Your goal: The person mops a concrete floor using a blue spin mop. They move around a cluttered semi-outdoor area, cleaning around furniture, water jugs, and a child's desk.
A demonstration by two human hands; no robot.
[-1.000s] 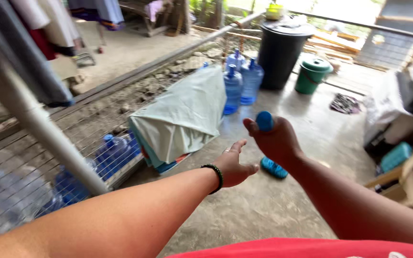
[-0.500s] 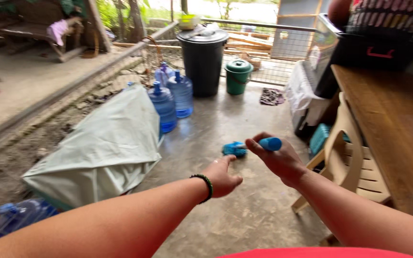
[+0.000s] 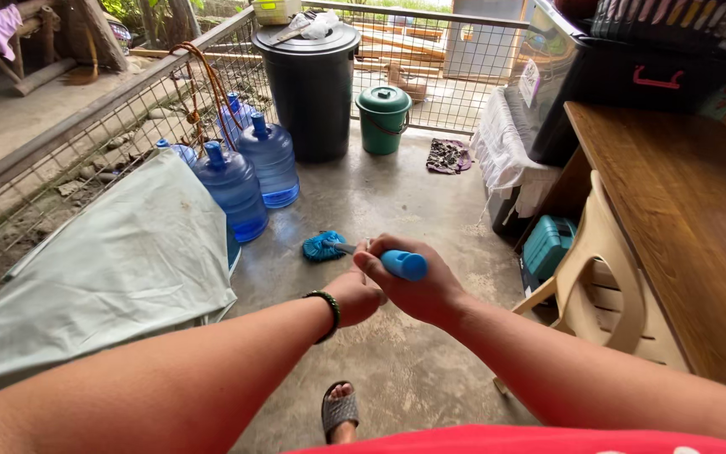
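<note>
**Long-handled brush held out over a concrete floor**

The right hand [image 3: 418, 286] is closed around the blue plastic grip of a long-handled brush [image 3: 355, 252], whose thin metal shaft runs forward to a blue bristled head [image 3: 321, 246] hanging above the grey concrete floor [image 3: 397, 370]. The left hand [image 3: 355, 296], with a dark beaded bracelet at the wrist, meets the right at the near part of the shaft; its fingers curl inward, though whether they actually clasp the shaft cannot be told. The brush head touches nothing in view. Judged from this, the brush is in hand but not applied to any surface. To the left stand three blue translucent water jugs [image 3: 233, 189] beside a pale green sheet [image 3: 102, 269] draped at a wire fence. Further off are a black lidded bin [image 3: 311, 88] and a small green lidded bucket [image 3: 382, 120]. A wooden bench [image 3: 682, 219] and cream plastic chair [image 3: 594, 286] lie to the right.
</note>
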